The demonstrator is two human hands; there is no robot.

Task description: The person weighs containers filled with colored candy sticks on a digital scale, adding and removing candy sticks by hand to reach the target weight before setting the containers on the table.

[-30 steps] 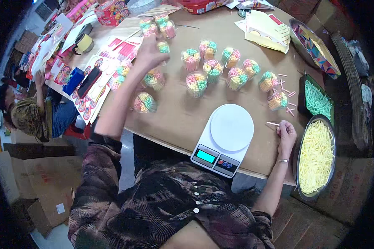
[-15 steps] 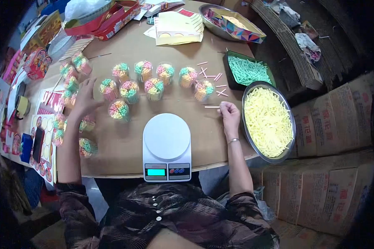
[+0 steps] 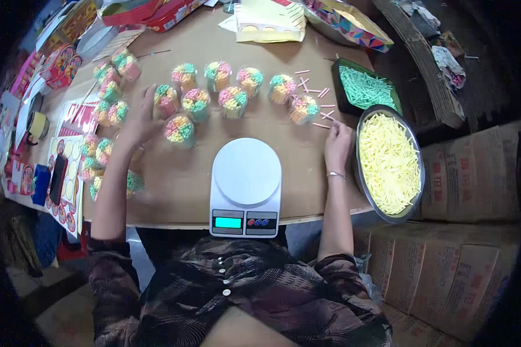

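Observation:
My left hand (image 3: 139, 122) is open, its spread fingers beside a clear cup (image 3: 166, 100) packed with pink, yellow and green sticks. My right hand (image 3: 338, 146) is closed at the fingertips around the end of a short pink stick (image 3: 321, 125). More pink sticks (image 3: 312, 91) lie loose just beyond it, some crossed. Near my right hand stands another filled cup (image 3: 304, 110). Several similar cups, among them one in front (image 3: 180, 131), stand across the middle. A white kitchen scale (image 3: 246, 173) with a lit display sits before me, its platform bare.
To the right are an oval bowl of yellow sticks (image 3: 389, 165) and a dark tray of green sticks (image 3: 367, 87). More filled cups (image 3: 102, 151) and printed sheets (image 3: 69, 168) occupy the left side. Cardboard boxes (image 3: 469, 173) are stacked beyond the table's right edge.
The whole view has shifted, so the table's contents appear higher and farther right. My left hand has come closer to the row of cups. My right hand still pinches the pink stick.

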